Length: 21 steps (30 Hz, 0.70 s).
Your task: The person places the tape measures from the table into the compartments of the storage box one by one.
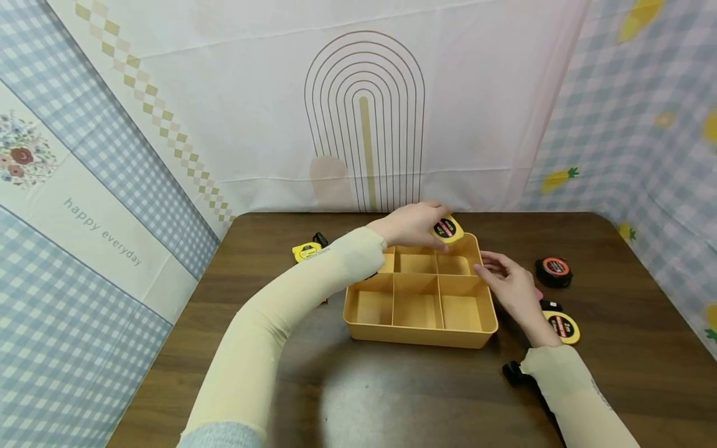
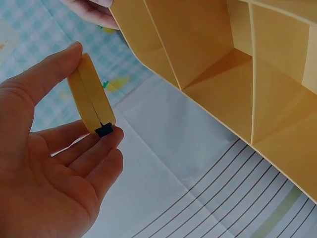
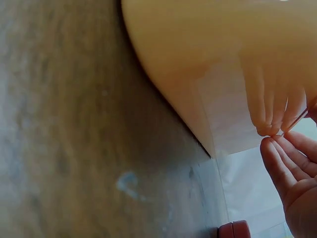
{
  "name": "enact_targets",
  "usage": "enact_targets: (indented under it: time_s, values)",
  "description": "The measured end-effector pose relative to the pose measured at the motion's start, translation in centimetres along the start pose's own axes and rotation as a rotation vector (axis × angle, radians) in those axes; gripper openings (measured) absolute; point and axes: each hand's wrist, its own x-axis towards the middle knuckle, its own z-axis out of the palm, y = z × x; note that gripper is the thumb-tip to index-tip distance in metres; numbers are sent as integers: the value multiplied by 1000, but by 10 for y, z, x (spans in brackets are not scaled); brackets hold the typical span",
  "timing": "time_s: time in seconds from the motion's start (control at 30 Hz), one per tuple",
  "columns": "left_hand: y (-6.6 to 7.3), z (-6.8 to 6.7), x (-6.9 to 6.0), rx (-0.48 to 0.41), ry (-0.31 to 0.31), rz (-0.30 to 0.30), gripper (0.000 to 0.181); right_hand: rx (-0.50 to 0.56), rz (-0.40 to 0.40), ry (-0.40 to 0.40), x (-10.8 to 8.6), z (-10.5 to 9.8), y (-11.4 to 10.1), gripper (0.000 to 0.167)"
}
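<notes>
My left hand (image 1: 414,224) pinches a yellow tape measure (image 1: 447,229) between thumb and fingers, above the back right compartment of a yellow divided box (image 1: 420,336). In the left wrist view the tape measure (image 2: 90,94) is edge-on, its black hook end resting by the fingertips. The box (image 2: 213,106) has two rows of compartments. At its right side my right hand (image 1: 512,289) holds the wall, thumb at the rim and fingers against the outside. The right wrist view shows these fingers (image 3: 292,163) touching the smooth outer wall (image 3: 198,84). My left forearm hides part of the back left compartment.
Left of the box lies another yellow tape measure (image 1: 306,251). On the right are a red-and-black tape measure (image 1: 554,272), a yellow one (image 1: 562,327) and a partly hidden pink thing (image 1: 539,294). A black object (image 1: 513,373) lies by my right forearm. A curtain (image 1: 269,124) hangs behind the table.
</notes>
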Motion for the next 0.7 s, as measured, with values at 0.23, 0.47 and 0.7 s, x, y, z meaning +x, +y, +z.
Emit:
enact_targets:
  time_s: [0.23,0.47,0.7]
  values:
    - [2,5,6,-20,-7,37,79,-4,13,4,-2,0,0,52]
    - [3,10,11,-25,-44,38,81,-19,16,-3,-2,0,-1,53]
    - [5,15,14,-73,-76,81,81,-22,10,-7,-2,-1,-1,49]
